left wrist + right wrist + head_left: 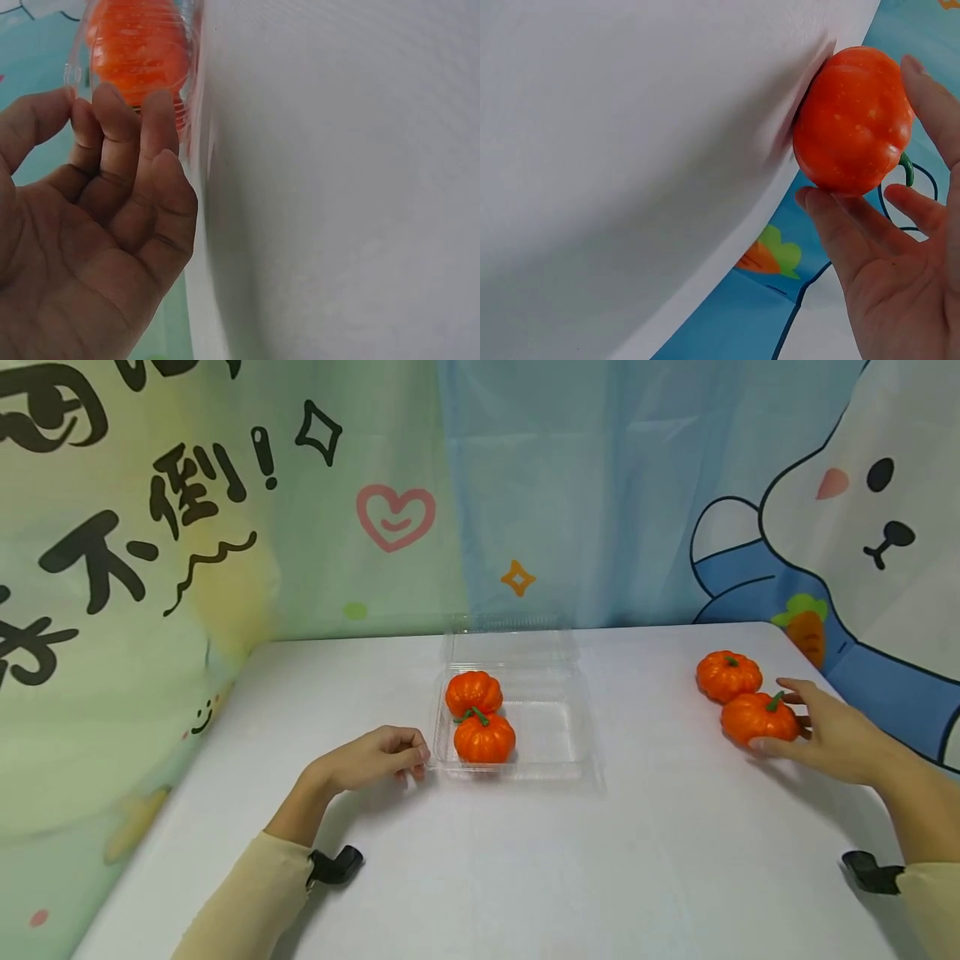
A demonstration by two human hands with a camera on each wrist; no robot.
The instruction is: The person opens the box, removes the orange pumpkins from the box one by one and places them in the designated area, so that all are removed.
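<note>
A clear plastic clamshell box [547,727] lies with its lid folded back on the table. Two small orange pumpkins stand in its left half, a rear pumpkin [474,692] and a front pumpkin [484,739] with a green stem. My left hand [382,756] pinches the box's left front edge between thumb and forefinger, also seen close up in the left wrist view. At the right, my right hand [832,731] grips a third pumpkin [757,718], thumb on its near side and fingers round its far side. Another pumpkin [727,675] sits just behind that one.
The white table [525,877] ends at a printed cloth backdrop [585,485] behind and at both sides. The box's transparent lid [510,647] reaches toward the table's back edge. A black wrist strap [336,865] sits on the left sleeve, another strap [870,872] on the right.
</note>
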